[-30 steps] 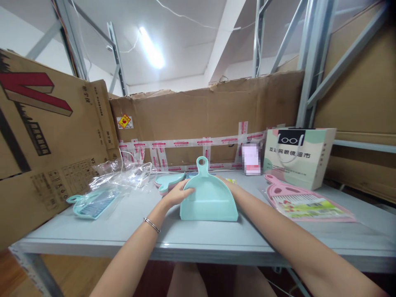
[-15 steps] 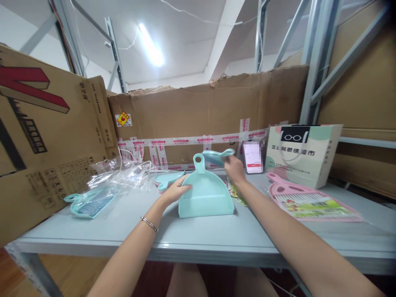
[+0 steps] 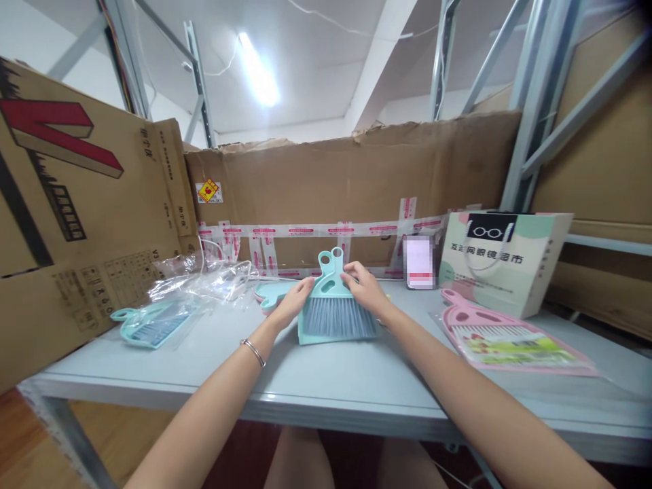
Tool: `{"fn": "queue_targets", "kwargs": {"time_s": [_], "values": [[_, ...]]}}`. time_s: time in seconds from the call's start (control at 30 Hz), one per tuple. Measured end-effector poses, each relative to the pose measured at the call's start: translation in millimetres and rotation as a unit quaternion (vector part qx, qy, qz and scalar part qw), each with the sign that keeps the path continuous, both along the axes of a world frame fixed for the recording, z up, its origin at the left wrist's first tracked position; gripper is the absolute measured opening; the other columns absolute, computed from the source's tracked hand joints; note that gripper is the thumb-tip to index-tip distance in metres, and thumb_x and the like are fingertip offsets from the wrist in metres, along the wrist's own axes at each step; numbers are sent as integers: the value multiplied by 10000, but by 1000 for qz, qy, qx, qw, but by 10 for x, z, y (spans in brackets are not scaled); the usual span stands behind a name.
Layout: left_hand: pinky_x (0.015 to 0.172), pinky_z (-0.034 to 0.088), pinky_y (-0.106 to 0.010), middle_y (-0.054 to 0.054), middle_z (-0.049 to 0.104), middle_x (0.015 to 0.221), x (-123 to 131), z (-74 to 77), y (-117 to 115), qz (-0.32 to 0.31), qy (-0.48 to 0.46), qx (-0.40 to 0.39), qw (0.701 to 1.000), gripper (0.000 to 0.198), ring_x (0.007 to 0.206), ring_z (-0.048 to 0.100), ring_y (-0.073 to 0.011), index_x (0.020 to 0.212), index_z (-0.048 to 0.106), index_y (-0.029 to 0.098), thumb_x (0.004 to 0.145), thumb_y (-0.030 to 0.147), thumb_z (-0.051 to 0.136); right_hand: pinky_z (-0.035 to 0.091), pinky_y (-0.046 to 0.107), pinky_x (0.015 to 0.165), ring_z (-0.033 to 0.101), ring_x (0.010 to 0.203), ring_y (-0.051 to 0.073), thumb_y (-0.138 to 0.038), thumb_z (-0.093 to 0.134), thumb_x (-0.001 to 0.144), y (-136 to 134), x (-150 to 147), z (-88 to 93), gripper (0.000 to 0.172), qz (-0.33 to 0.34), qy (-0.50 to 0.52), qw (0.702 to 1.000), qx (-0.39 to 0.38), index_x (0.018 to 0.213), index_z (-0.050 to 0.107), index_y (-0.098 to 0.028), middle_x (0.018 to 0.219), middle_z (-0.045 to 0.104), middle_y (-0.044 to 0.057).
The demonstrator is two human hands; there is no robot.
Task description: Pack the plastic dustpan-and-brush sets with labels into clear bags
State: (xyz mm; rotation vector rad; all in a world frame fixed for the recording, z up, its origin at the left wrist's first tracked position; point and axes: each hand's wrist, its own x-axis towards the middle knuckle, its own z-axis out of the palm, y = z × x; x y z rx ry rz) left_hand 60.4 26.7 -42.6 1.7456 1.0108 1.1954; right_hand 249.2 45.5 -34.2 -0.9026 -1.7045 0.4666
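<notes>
A mint-green dustpan (image 3: 301,335) stands tilted up on the table, mostly hidden behind a hand brush (image 3: 339,316) with grey-blue bristles pointing down. The two handle rings sit side by side at the top, not quite lined up. My left hand (image 3: 293,302) grips the dustpan's left edge. With its fingers closed at the handle's right side, my right hand (image 3: 367,288) holds the brush against the pan. Just left of them, mint and pink pieces (image 3: 269,293) lie stacked, partly behind my left hand.
A bagged mint dustpan set (image 3: 157,322) and crumpled clear plastic bags (image 3: 214,278) lie on the left. To the right are a bagged pink set (image 3: 502,329), a paper bag (image 3: 540,265) and a phone (image 3: 420,261). Large cardboard boxes (image 3: 316,183) wall the table's back and left.
My right hand has brought the brush down and left, from behind the dustpan to its front. My left hand still holds the pan. The view has shifted slightly.
</notes>
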Motion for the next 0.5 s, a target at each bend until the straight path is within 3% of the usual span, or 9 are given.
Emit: {"fn": "queue_targets", "kwargs": {"time_s": [0.2,0.4,0.43,0.5], "values": [[765,416,-277,-9,591,848,176,176,121,23,95,58,993,376,832,532,-156,852,545,155,736,513,551,376,382,797,495,841,225,-295,430,778,-49,-46,-71,84,-68,-26,995,67,735,426,-223,817,531,61],[931,372,-299,-73,556,1204,294,168,167,-49,98,135,985,411,1110,490,-214,1131,535,161,795,399,522,352,423,858,462,885,244,-312,537,733,32,8,-57,116,-151,-42,981,119,744,484,-210,872,489,78],[952,362,-307,-79,540,1239,283,154,162,-55,93,137,985,426,1138,477,-222,1159,528,157,802,390,517,360,423,855,470,883,240,-334,579,704,45,16,-47,166,-156,-25,982,103,766,493,-206,880,496,76],[967,358,-321,-91,527,1266,250,131,150,-53,80,127,987,445,1161,468,-234,1180,527,146,805,385,515,393,407,821,500,855,225,-388,661,630,60,39,-14,320,-106,29,994,11,837,510,-198,870,530,65]]}}
